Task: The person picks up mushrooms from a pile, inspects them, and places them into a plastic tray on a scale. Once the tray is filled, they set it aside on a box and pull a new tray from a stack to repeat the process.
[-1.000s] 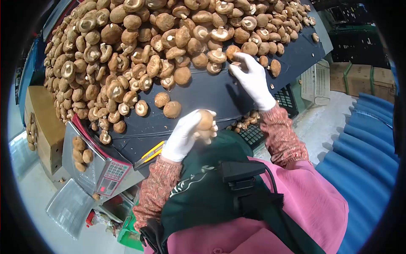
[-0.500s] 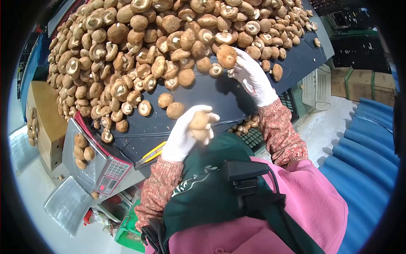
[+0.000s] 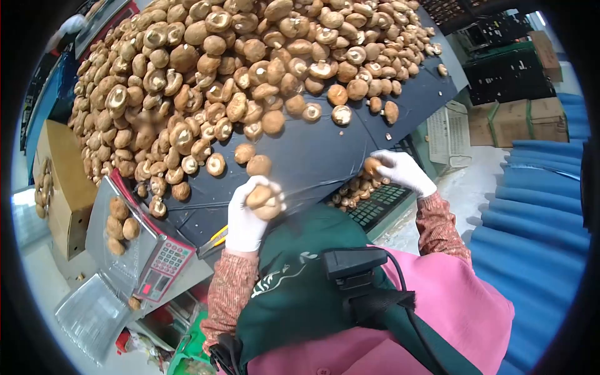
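A broad heap of brown-capped mushrooms with pale stems (image 3: 187, 94) covers the far and left parts of a table covered in dark sheeting (image 3: 300, 147); wavy blue sheeting (image 3: 531, 219) hangs at the right, with strapped brown cardboard boxes (image 3: 515, 122) beyond it. At the left stands a tan cardboard box (image 3: 62, 181); nearer the person is a red-edged electronic scale with a keypad (image 3: 164, 262), several mushrooms lying on its clear tray (image 3: 103, 234). A dark plastic crate with a grid-like base (image 3: 377, 205) sits lower than the table, beside its near right edge, mushrooms gathered in its far left part; a white perforated plastic basket (image 3: 449, 134) is to the right of it.

The white-gloved left hand (image 3: 247, 215), near the table's front edge, has its fingers curled round two rounded brown mushrooms (image 3: 262, 203); the white-gloved right hand (image 3: 405, 172), over the crate, has its thumb and fingers closed on a single small brown mushroom (image 3: 372, 165). A yellow-handled knife (image 3: 217, 239) lies between the scale and the left hand, partly hidden by it; two loose round brown mushrooms (image 3: 245, 153) rest on the sheeting just beyond that hand.
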### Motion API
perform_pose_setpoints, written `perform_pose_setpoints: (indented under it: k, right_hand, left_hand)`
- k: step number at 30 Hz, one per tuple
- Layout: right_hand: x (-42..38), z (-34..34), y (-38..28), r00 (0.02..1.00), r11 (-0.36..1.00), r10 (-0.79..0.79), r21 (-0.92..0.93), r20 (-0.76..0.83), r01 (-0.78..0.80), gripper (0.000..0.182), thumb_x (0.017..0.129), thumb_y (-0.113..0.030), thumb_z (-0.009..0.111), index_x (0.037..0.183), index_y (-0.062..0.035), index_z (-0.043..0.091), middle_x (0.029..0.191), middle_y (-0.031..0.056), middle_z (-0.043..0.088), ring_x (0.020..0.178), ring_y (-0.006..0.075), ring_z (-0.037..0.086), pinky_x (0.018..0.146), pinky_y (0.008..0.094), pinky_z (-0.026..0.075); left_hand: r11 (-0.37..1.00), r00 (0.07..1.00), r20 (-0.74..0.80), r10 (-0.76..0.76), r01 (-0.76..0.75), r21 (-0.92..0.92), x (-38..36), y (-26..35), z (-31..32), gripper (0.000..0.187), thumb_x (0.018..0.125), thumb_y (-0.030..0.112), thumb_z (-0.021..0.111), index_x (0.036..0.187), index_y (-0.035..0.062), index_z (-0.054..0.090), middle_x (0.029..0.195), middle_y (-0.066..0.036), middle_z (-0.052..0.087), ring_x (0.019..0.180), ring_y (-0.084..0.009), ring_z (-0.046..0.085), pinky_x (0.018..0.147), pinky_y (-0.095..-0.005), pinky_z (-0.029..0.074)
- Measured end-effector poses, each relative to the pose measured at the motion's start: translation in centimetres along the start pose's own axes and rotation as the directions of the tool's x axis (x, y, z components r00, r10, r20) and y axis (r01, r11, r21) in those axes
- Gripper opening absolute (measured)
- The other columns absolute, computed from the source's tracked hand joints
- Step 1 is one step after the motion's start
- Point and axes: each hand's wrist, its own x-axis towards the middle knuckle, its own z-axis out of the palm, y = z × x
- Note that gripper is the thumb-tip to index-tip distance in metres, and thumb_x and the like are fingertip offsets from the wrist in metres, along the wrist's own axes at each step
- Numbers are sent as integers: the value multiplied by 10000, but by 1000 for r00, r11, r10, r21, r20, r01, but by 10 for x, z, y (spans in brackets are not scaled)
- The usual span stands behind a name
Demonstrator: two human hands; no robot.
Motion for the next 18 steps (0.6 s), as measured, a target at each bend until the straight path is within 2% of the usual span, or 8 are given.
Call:
perform_pose_setpoints:
  k: [2, 7, 10, 12, 14, 15, 16, 18]
  right_hand:
    - [-3, 2, 22, 999, 906, -12, -423, -34, -4, 401, 858, -315, 688, 1188, -89, 665, 1011, 162, 714, 923, 329, 695, 831, 387, 545]
    - [67, 3, -21, 880, 989, -148, -71, -451, 131, 305, 892, -259, 650, 1124, -61, 669, 1029, 136, 705, 938, 305, 687, 825, 383, 540]
    - [121, 14, -34, 695, 906, -380, -399, -610, 145, 257, 857, -171, 652, 1077, -40, 679, 1019, 131, 684, 975, 307, 650, 855, 388, 522]
    - [134, 13, -67, 789, 794, -365, -608, -494, -13, 259, 837, -146, 633, 1071, -43, 674, 1029, 143, 663, 1026, 329, 612, 860, 408, 502]
    - [168, 26, -52, 557, 681, -615, -732, -559, 17, 333, 860, -206, 600, 1153, -52, 633, 1053, 169, 634, 992, 349, 590, 875, 478, 459]
    - [171, 30, -54, 678, 729, -505, -685, -534, 3, 355, 843, -207, 615, 1163, -56, 634, 1059, 170, 634, 1036, 354, 576, 883, 494, 450]
    - [180, 39, -47, 640, 698, -528, -714, -559, -48, 379, 831, -247, 657, 1166, -71, 639, 1073, 159, 631, 1013, 346, 578, 879, 476, 453]
    - [171, 36, -65, 807, 718, -367, -693, -462, -70, 240, 865, -222, 601, 1056, -84, 648, 1021, 145, 639, 991, 325, 586, 824, 448, 462]
  left_hand:
    - [998, 999, 15, -36, 37, -53, 0, -5, -8, 363, 1009, 393, 482, 966, 50, 592, 878, -146, 612, 842, -293, 606, 706, -424, 529]
    - [994, 996, 37, -76, 79, -79, -8, -7, -3, 366, 1027, 393, 474, 924, 59, 582, 828, -134, 604, 809, -297, 611, 708, -421, 525]
    - [997, 997, 33, -66, 67, -40, -14, 2, -1, 310, 1016, 366, 504, 954, 70, 575, 834, -118, 599, 808, -283, 605, 728, -424, 521]
    - [996, 998, 1, -61, 61, -60, -18, 10, -1, 344, 1024, 395, 453, 916, 86, 558, 808, -127, 584, 744, -322, 604, 641, -465, 525]
    - [993, 998, -4, -70, 69, -92, -9, 17, -16, 366, 1016, 410, 447, 915, 79, 568, 831, -153, 607, 760, -362, 619, 662, -504, 536]
    - [986, 989, 128, -68, 87, -145, -8, 15, -27, 380, 1014, 413, 445, 924, 70, 583, 854, -165, 614, 787, -368, 618, 687, -522, 530]
    - [997, 999, -18, -51, 50, -61, -11, 15, -30, 374, 1008, 402, 474, 934, 60, 606, 868, -166, 619, 831, -366, 615, 734, -526, 522]
    - [953, 884, 449, -126, 234, -194, 9, 17, -77, 313, 903, 132, 687, 1175, -12, 630, 1090, -160, 684, 1042, -334, 644, 948, -405, 515]
